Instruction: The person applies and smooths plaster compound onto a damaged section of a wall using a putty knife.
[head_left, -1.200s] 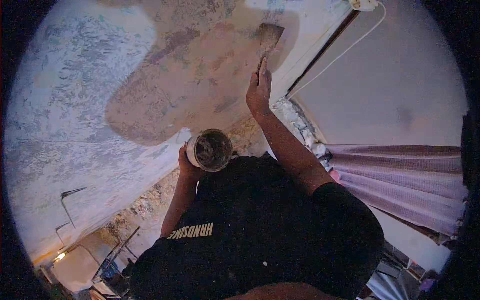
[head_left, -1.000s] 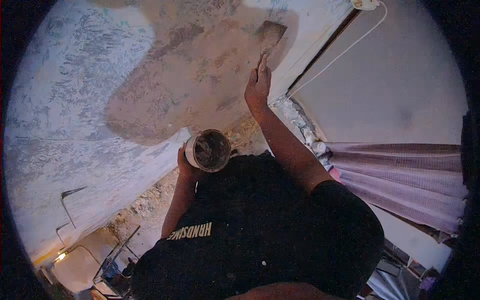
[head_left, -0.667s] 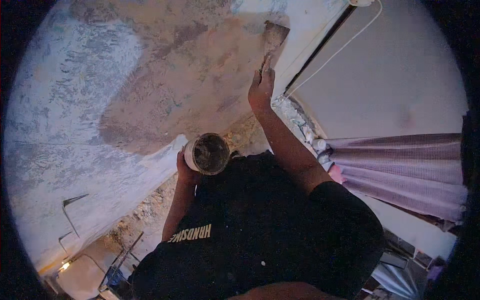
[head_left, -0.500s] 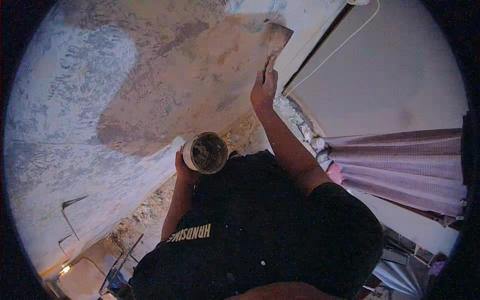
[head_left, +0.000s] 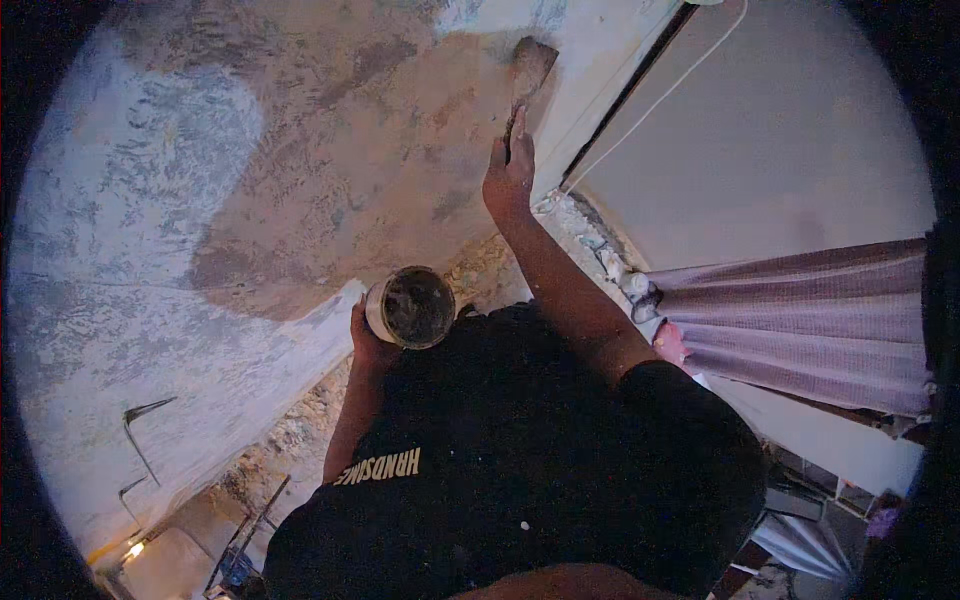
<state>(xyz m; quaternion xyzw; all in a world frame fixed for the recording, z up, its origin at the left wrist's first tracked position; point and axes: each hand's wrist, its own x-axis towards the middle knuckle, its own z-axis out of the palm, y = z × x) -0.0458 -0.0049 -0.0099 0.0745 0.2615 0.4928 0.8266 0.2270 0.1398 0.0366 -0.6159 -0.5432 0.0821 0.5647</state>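
My right hand (head_left: 510, 180) grips the handle of a wide scraper (head_left: 533, 65), whose blade lies on a brownish plaster patch (head_left: 350, 170) on the mottled white-blue wall (head_left: 120, 230), near the patch's upper right edge. Lower down, my left hand (head_left: 368, 330) holds a round pale container (head_left: 410, 307) by its side, its open top turned toward me, with dark, dirty-looking material inside. The container is in front of my dark shirt (head_left: 520, 430).
A pale grey panel (head_left: 760, 140) at right has a dark edge and a white cord (head_left: 670, 70). Below it hangs a mauve curtain (head_left: 800, 320). Crumbly rubble (head_left: 600, 245) runs along the wall's foot. Metal brackets (head_left: 130, 440) and a small light (head_left: 134, 550) are at lower left.
The scraper and my right hand moved slightly right, then back up and leftward. The container stays in my left hand, shifted only slightly. The wall and curtain have shifted a little in view.
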